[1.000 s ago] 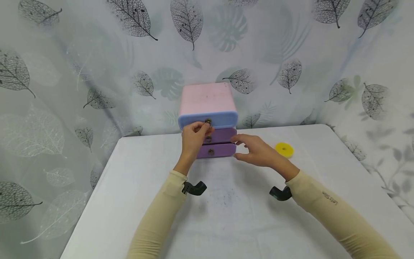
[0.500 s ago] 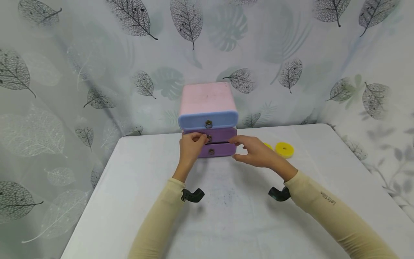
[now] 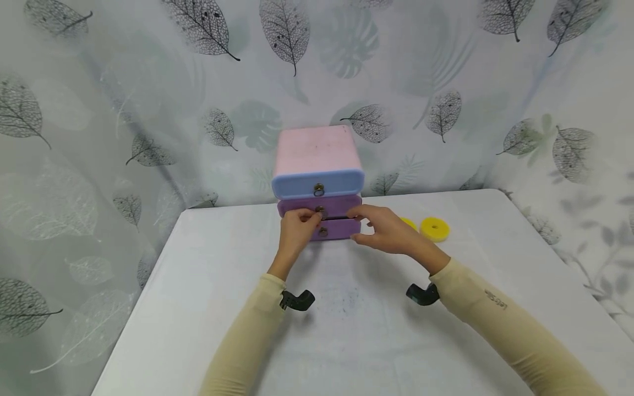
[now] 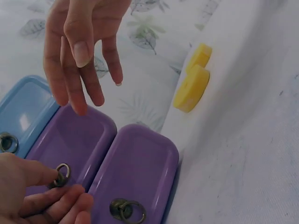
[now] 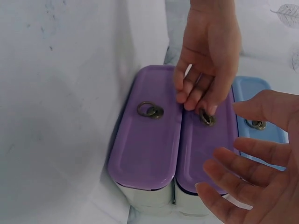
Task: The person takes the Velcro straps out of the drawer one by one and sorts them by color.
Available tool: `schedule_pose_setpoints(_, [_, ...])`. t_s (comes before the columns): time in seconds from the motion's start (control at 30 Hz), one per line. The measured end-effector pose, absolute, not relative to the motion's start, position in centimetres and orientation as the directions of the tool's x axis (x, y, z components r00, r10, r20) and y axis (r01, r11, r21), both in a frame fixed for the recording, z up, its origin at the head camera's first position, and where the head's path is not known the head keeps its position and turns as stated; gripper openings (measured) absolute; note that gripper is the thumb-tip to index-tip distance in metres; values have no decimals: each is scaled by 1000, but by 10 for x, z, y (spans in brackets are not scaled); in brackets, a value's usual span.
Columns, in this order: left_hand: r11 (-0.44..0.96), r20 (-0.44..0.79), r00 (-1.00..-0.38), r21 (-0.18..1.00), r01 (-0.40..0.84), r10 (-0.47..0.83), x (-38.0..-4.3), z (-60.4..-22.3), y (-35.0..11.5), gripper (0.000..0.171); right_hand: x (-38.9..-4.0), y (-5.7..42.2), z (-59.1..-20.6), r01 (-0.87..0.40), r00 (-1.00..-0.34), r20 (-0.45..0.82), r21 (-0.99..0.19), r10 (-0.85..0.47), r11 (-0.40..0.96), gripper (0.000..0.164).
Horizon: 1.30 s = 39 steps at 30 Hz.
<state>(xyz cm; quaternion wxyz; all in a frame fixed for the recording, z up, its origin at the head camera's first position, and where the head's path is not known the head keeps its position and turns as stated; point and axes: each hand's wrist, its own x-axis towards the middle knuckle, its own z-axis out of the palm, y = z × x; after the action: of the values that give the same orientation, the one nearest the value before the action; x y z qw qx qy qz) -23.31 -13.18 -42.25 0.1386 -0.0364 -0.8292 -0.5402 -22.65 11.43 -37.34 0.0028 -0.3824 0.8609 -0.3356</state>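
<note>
A small drawer chest with a pink top (image 3: 317, 148) stands at the back of the table, a blue drawer (image 3: 297, 186) above two purple ones. My left hand (image 3: 297, 228) is at the middle purple drawer (image 3: 342, 203), thumb and fingers pinching its brass ring pull (image 5: 206, 117). At the chest's right side is my right hand (image 3: 386, 228), thumb and fingers spread, holding nothing. Below, the bottom purple drawer (image 4: 140, 172) has its own ring pull (image 4: 127, 211) hanging free. All three drawer fronts sit close to the chest.
Two yellow discs lie on the white table (image 3: 223, 247) right of the chest: one with a small centre hole (image 3: 435, 228), the other disc (image 3: 409, 223) partly behind my right hand. A leaf-patterned curtain (image 3: 317, 71) hangs behind. Dark wrist mounts stick out beneath both forearms.
My left hand has come down from the blue drawer's ring pull to the middle drawer's. My right hand has shifted slightly left, and the second yellow disc now shows behind it.
</note>
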Motion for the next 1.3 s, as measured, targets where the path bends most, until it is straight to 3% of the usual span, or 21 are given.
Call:
schedule_pose_setpoints(0.2, [232,180,-983,958,167,-36,-237,-425,-130,20,-228,107,-369,-656,-712,256,-575,-654,489,50])
schedule_pose_setpoints(0.43, [166,166,-986,973,159,-33,-235,-426,-129,20,-229,102,-361,-692,-686,313,-559,-657,457,47])
schedule_pose_setpoints(1.3, [167,198,-980,967,192,-16,-178,-435,-131,20,-228,108,-339,-659,-724,327,-589,-607,468,46])
